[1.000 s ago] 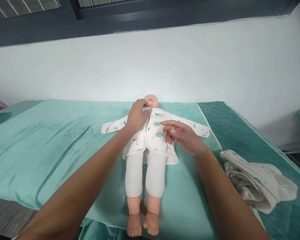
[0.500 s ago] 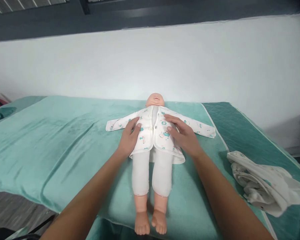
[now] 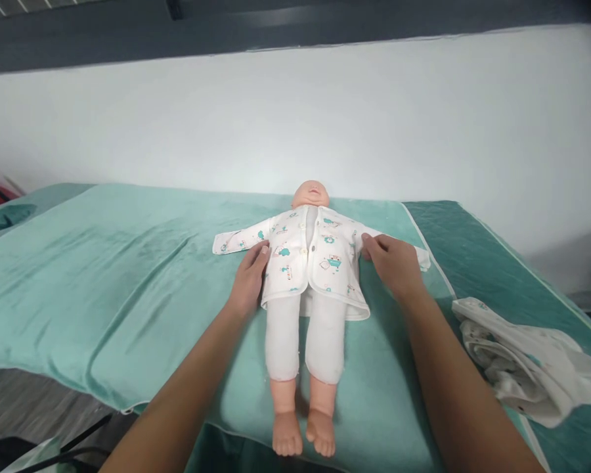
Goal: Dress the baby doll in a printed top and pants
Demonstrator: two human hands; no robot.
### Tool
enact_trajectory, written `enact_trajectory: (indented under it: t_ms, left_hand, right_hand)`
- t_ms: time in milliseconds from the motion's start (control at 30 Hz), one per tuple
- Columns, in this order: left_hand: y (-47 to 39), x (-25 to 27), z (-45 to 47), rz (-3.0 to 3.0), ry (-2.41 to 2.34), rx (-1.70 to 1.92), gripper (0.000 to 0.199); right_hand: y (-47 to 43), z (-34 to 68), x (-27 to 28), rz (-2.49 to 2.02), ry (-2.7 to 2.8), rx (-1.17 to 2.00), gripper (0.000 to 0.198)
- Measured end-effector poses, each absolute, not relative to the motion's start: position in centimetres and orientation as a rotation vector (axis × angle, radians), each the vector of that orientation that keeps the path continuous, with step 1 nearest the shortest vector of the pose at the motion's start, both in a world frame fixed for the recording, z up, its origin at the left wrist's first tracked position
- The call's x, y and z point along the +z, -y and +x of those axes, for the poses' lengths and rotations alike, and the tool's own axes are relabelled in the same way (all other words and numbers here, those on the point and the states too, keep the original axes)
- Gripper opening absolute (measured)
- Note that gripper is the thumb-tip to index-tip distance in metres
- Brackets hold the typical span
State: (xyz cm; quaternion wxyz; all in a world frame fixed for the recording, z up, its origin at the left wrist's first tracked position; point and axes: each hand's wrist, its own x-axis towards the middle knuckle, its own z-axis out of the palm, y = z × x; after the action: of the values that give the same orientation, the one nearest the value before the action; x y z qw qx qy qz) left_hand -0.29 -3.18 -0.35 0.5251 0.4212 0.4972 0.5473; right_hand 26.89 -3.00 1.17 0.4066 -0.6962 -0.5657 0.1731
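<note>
A baby doll [image 3: 320,387] lies on its back on the bed, feet towards me. It wears a white baby jacket [image 3: 331,261] with a green print, and the jacket's front hangs open in the middle. My left hand [image 3: 249,279] is at the jacket's left side below the armpit, thumb and fingers closed on its edge; some fingertips are hidden. At the other side, my right hand [image 3: 396,266] pinches the cloth near the underarm and covers part of that sleeve. Both sleeves are spread outwards.
On the right of the bed lies a crumpled white printed garment [image 3: 532,361]. A green plush cover [image 3: 142,282] spreads over the bed, with a darker green strip [image 3: 477,256] at the right. The white wall [image 3: 226,125] stands behind the doll's head.
My right hand has moved off the jacket's front to the right, and now pinches by the underarm. My left hand has slid outwards to the jacket's side edge.
</note>
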Motion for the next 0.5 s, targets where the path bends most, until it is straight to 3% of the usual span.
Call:
enact_trajectory:
  t_ms: [133, 500]
  left_hand:
    - [3.0, -0.2, -0.6, 0.863, -1.028, 1.227, 0.043]
    - [1.2, 0.4, 2.1, 0.823, -0.925, 1.142, 0.040]
  right_hand:
    - [2.0, 28.2, 0.0, -2.042, 1.569, 0.620, 0.057]
    - [0.5, 26.2, -2.2, -1.553, 1.422, 0.610, 0.052]
